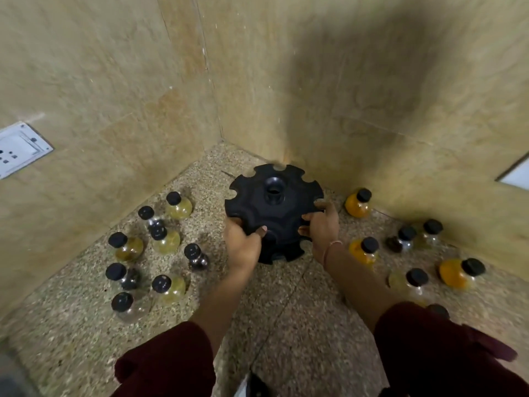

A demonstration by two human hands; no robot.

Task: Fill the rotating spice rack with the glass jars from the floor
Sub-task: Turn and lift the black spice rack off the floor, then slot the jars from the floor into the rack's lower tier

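Both hands grip the black spice rack (273, 207): left hand (242, 243) at 7 o'clock, right hand (322, 224) at 4. Glass jars (169, 239) flank it on the floor (286, 310).

The spice rack (273, 209) stands in the corner, jars (160, 247) on both sides.

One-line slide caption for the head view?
Left hand and right hand hold the empty black spice rack on the floor, glass jars on either side.

Black notched spice rack (272, 207) upright in corner — black-capped jars (160, 236) flanking
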